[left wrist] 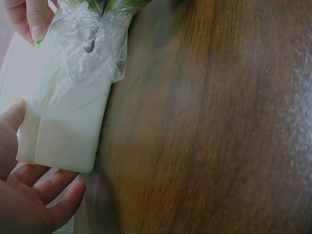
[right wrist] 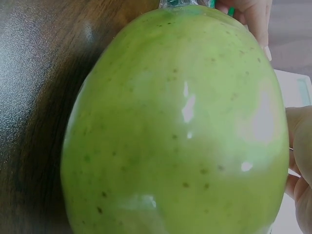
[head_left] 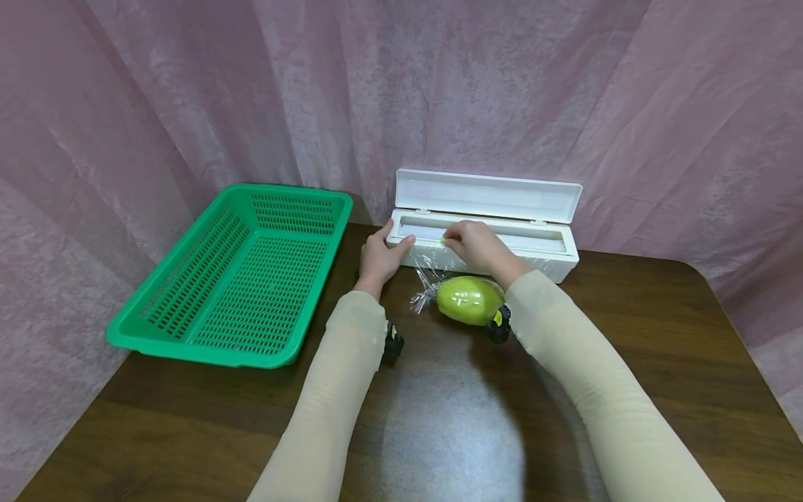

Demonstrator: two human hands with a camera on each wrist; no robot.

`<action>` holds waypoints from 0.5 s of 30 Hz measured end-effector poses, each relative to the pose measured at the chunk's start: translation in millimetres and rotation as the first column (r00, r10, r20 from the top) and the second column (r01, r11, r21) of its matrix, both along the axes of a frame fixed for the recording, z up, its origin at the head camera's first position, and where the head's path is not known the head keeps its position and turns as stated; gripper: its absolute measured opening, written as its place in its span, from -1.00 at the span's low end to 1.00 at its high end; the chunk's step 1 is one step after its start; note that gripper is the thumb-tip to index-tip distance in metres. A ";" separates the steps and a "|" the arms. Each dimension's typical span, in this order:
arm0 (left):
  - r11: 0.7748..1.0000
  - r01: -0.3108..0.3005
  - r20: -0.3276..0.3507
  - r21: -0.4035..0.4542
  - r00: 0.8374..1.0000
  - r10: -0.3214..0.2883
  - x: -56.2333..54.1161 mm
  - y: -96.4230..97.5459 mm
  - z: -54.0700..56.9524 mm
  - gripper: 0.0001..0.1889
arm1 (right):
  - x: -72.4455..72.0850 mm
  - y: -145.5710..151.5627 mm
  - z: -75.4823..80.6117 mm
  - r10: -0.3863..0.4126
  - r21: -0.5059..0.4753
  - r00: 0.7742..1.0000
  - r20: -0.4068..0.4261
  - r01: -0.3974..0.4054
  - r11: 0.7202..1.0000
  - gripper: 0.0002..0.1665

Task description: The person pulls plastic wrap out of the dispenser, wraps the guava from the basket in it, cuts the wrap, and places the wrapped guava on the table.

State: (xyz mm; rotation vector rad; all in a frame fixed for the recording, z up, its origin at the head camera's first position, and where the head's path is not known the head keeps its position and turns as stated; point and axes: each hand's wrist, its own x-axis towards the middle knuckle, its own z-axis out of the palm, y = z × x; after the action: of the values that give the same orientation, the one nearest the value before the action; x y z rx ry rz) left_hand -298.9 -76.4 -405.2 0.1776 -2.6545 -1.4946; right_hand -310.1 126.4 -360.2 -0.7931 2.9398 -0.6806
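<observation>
A white cling film dispenser [head_left: 414, 256] stands at the back of the table with its lid [head_left: 489, 196] raised. My left hand [head_left: 379, 259] grips its left end, thumb on the top edge and fingers against the end wall. Over the front rail, my right hand [head_left: 477, 245] pinches a small bright green slide cutter [head_left: 443, 240]. In front of the dispenser lies an oval, speckled green fruit [right wrist: 180, 131] wrapped in clear film. Loose crumpled film [left wrist: 90, 48] runs between the fruit's left end and the dispenser's front. My right wrist is just beside the fruit's right end.
To the left, a green plastic basket [head_left: 302, 307] with slotted sides sits on the brown wooden table [head_left: 439, 432]. A pink curtain [head_left: 351, 90] hangs right behind the dispenser and the basket.
</observation>
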 end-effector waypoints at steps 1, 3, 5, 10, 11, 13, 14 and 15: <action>1.000 0.001 0.000 -0.001 1.000 -0.001 0.1 -0.1 -0.1 -0.27 | 0.0 0.3 -0.1 0.001 0.001 1.000 0.000 -0.001 1.000 -0.70; 1.000 0.002 -0.002 -0.002 1.000 -0.002 0.3 -0.3 0.0 -0.27 | 0.0 0.5 -0.2 0.002 0.002 1.000 0.001 -0.002 1.000 -0.70; 1.000 0.003 -0.004 0.001 1.000 -0.003 0.5 -0.3 -0.1 -0.27 | 0.2 0.8 -0.3 0.000 0.003 1.000 0.001 0.000 1.000 -0.70; 1.000 0.003 0.000 0.011 1.000 -0.003 0.7 -0.1 0.4 -0.27 | -0.1 1.8 -0.3 0.007 0.011 1.000 -0.010 -0.007 1.000 -0.70; 1.000 0.001 -0.001 0.010 1.000 -0.001 0.2 -0.1 -0.2 -0.27 | 0.0 1.8 0.3 0.007 0.012 1.000 -0.010 -0.006 1.000 -0.70; 1.000 -0.002 -0.005 0.008 1.000 0.002 -1.3 -0.1 -1.7 -0.27 | 0.0 1.8 0.9 0.005 0.015 1.000 -0.013 -0.005 1.000 -0.70; 1.000 -0.003 -0.006 0.006 1.000 0.004 -2.3 -0.1 -2.5 -0.27 | 0.3 1.7 1.2 0.002 0.014 1.000 -0.012 -0.002 1.000 -0.71; 1.000 -0.005 -0.008 0.004 1.000 0.005 -3.3 -0.1 -3.5 -0.27 | 0.1 1.8 1.3 0.002 0.016 1.000 -0.012 -0.002 1.000 -0.71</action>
State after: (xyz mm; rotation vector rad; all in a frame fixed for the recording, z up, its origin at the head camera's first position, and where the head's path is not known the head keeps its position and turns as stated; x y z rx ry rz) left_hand -302.1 -76.4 -408.7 0.1783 -2.6426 -1.4962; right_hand -310.0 128.2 -358.9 -0.8016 2.9505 -0.6544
